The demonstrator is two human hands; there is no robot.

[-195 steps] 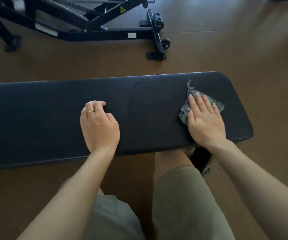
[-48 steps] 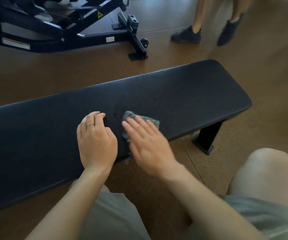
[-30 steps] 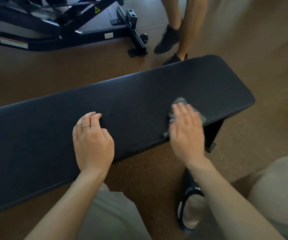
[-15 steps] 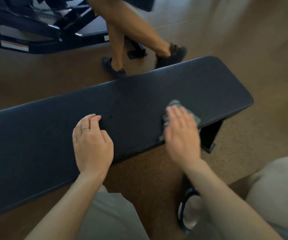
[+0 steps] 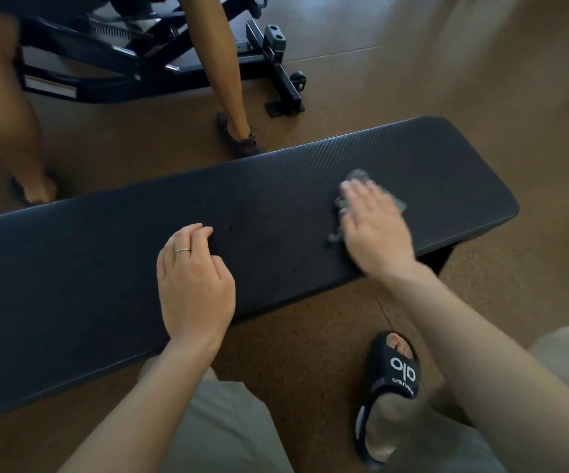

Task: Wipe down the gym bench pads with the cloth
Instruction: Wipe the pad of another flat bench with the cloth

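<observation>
Head view: right hand [image 5: 375, 230] presses cloth [image 5: 361, 175] flat on bench pad [image 5: 105, 268]; left hand [image 5: 194, 285] rests loosely curled, grip empty.

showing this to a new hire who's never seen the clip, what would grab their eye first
The long black bench pad runs across the middle of the view, with both hands on it: the right hand presses a grey cloth flat near the pad's right end, while the left hand, wearing a ring, rests near the middle. Beyond the bench, another person's bare legs stand beside a black machine frame.
</observation>
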